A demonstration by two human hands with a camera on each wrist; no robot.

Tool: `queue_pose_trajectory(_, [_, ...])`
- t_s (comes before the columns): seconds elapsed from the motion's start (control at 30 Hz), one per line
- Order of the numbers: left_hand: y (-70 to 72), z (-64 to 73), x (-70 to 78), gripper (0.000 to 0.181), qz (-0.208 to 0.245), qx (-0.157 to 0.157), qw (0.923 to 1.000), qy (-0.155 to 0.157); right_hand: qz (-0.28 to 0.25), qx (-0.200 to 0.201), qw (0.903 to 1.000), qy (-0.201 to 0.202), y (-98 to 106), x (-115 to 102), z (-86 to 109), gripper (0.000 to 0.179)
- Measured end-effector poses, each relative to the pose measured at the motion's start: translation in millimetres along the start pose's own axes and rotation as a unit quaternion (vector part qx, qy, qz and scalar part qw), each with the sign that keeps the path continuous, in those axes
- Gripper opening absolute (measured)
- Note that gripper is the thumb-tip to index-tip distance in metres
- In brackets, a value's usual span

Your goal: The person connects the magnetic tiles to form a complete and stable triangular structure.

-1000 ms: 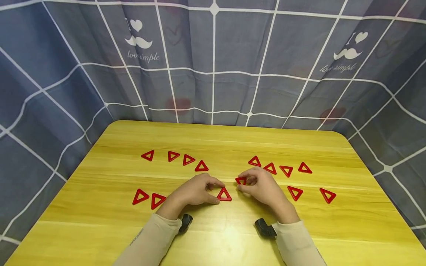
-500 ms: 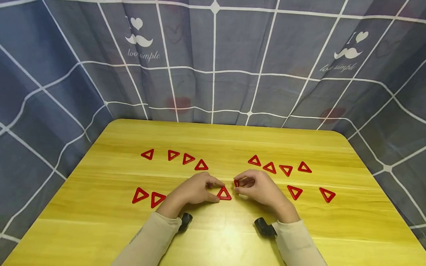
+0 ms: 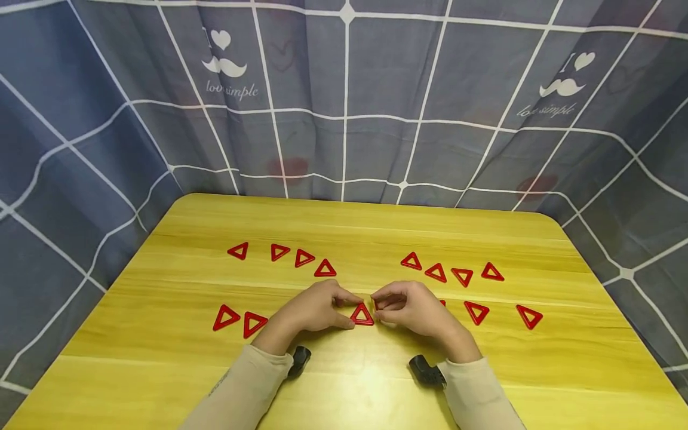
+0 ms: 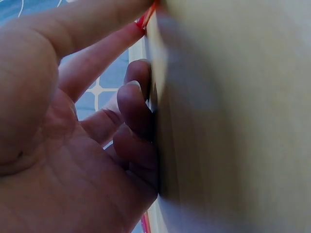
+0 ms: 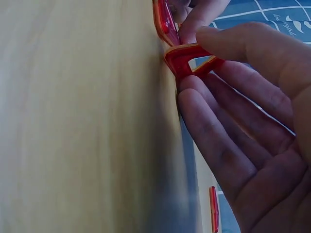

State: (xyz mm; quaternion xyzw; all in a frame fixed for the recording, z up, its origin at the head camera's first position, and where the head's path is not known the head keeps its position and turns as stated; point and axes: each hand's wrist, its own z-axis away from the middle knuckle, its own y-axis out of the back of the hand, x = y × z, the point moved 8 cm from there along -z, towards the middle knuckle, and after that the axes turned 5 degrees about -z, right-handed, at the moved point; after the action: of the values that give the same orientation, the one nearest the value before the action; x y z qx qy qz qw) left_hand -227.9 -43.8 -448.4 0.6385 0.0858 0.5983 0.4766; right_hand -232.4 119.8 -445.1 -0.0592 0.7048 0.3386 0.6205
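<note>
right hand [image 3: 416, 306] slid inward, pinching a tilted red triangle [image 5: 181, 60] beside the flat red triangle [image 3: 362, 322] the left hand [image 3: 319, 306] grips on the table [image 3: 365, 382] (joining edges, i'd guess), which calls for careful aligning.

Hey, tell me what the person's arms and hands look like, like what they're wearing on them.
Both arms wear plain beige long sleeves; the left one has a small dark marking, too small to read. A black, rounded device sits at each wrist. The left hand and right hand wear no gloves.
</note>
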Motion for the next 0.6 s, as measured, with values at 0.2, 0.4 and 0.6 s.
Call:
queue_pose_trajectory(0.2, [-0.8,-0.4,2.1,0.043,-0.001,0.002,1.0,-0.004,-0.014,-0.014,0.9998,-0.005,-4.4,1.3,0.3,0.027])
queue_pose_trajectory(0.4, [0.4,-0.9,0.9,0.044,-0.002,0.004,1.0,0.007,-0.017,-0.018,0.9997,-0.006,-7.3,0.4,-2.3,0.026])
queue_pose_trajectory(0.6, [0.9,-0.3,1.2,0.039,-0.001,0.009,0.9999,0.007,-0.023,-0.025,0.9993,-0.014,-9.5,0.7,-2.8,0.029])
